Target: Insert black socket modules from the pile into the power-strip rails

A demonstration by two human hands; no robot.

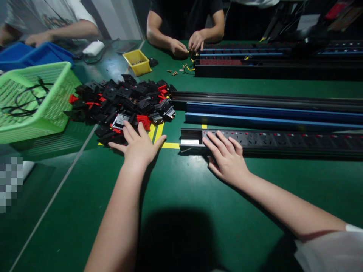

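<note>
My left hand (138, 145) is spread open at the near edge of a heap of black and red plastic parts (121, 94), its fingertips over the closest pieces. Beneath those fingers are a silvery-faced part (120, 121) and a red one (144, 121). My right hand (227, 155) lies with fingers stretched out on the left end of a long black power strip (263, 139), whose row of sockets carries small red dots. Left of its fingers the channel's end is uncovered, showing a pale patch (190, 141) inside.
Blue rails (255, 113) and black rails (241, 97) lie behind the strip. At left stands a green basket (56, 109) holding black cable; farther back are blue bins (48, 56) and a yellow tray (137, 62). Across the table, a co-worker's hands (188, 45) work at another strip's end.
</note>
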